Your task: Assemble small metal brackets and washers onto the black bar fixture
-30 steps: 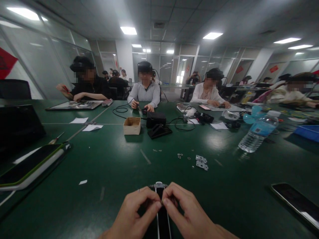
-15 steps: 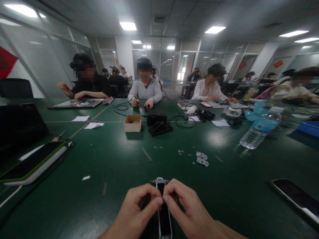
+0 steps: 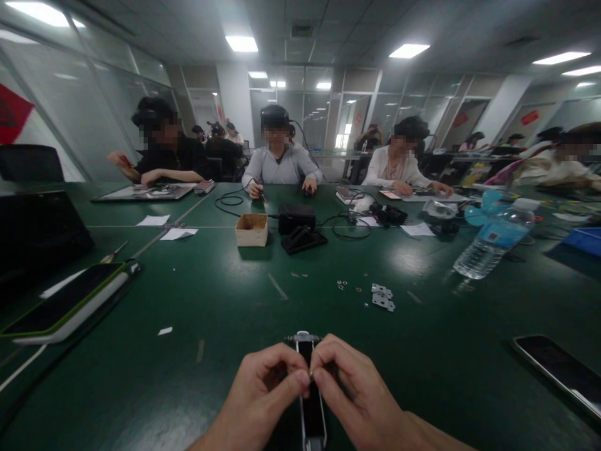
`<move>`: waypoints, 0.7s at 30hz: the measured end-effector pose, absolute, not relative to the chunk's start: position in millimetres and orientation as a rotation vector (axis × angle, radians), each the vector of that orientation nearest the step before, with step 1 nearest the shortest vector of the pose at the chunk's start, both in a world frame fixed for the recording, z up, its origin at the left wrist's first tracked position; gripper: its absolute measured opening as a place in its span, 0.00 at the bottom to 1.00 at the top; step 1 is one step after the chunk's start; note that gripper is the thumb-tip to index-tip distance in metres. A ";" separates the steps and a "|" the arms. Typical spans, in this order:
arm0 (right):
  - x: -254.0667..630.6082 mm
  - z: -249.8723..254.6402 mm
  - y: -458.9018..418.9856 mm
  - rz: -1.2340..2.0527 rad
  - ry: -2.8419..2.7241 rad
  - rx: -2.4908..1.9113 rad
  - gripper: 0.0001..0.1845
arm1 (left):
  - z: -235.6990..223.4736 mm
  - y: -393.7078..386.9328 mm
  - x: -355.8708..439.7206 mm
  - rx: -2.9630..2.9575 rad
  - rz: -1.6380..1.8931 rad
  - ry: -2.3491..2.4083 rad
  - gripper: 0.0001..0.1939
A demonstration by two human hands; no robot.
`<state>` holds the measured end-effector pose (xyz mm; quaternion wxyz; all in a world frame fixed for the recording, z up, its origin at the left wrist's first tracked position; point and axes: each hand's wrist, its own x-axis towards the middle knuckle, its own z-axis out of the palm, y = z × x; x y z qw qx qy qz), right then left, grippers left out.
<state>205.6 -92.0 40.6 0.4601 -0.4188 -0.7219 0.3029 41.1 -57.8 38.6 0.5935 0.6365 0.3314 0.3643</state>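
My left hand (image 3: 263, 394) and my right hand (image 3: 350, 391) meet at the bottom centre, fingertips pinched together over a narrow black and silver device (image 3: 310, 401) that lies on the green table (image 3: 225, 313). Both hands are closed in a pinch; what sits between the fingertips is too small to make out. A little farther away lie two small metal plates (image 3: 382, 297) and several tiny washers (image 3: 345, 285).
A tablet in a green case (image 3: 66, 304) lies at the left, a phone (image 3: 561, 373) at the right. A water bottle (image 3: 493, 244) lies on its side. A small cardboard box (image 3: 251, 229) and black devices with cables (image 3: 300, 228) sit mid-table. Several people work across the table.
My view has shifted slightly, and my hands stay pinched together over the device. The person opposite has moved one hand to the right.
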 end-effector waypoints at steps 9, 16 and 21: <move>205.1 42.6 -93.3 0.722 -1.782 -0.987 0.09 | 39.5 -58.8 42.1 1.392 0.793 0.756 0.22; 204.0 42.6 -92.8 0.650 -1.788 -0.928 0.07 | 37.8 -59.7 43.5 1.274 0.781 0.724 0.22; 204.3 41.4 -92.3 0.565 -1.799 -0.889 0.07 | 34.6 -60.7 44.5 1.179 0.768 0.703 0.23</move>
